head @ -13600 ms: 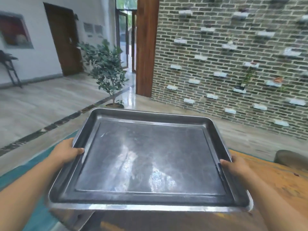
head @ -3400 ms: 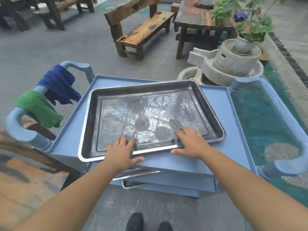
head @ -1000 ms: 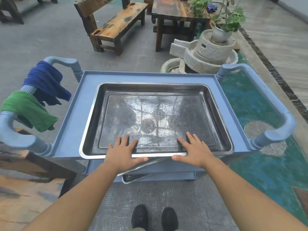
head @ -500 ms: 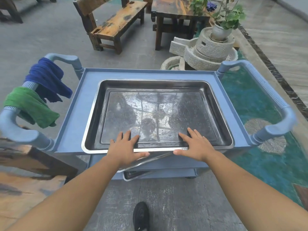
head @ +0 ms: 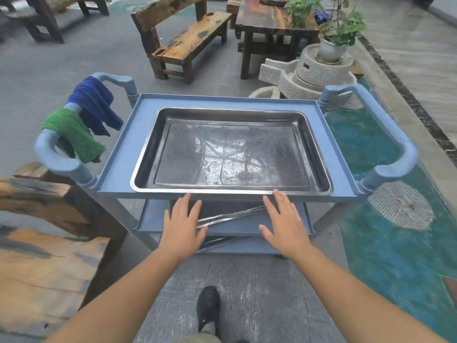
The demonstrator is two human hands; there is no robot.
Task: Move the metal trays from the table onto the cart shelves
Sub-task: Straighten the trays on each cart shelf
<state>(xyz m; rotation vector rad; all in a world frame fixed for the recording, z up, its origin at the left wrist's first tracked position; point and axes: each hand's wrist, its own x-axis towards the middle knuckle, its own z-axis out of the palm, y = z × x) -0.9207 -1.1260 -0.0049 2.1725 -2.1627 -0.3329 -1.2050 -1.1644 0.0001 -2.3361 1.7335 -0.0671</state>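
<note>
Tray (head: 231,154): flat on the cart (head: 118,167) top shelf, rim-contained. Your hands (head: 183,226) (head: 284,225): spread open, empty, just before its near edge.

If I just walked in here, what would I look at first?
Probably the big shiny metal tray lying flat on the top shelf of the blue cart, right in the middle. Two open hands, the left hand and the right hand, hover just in front of its near edge, holding nothing. Next, the blue cloth and green cloth draped over the cart's left handle.
</note>
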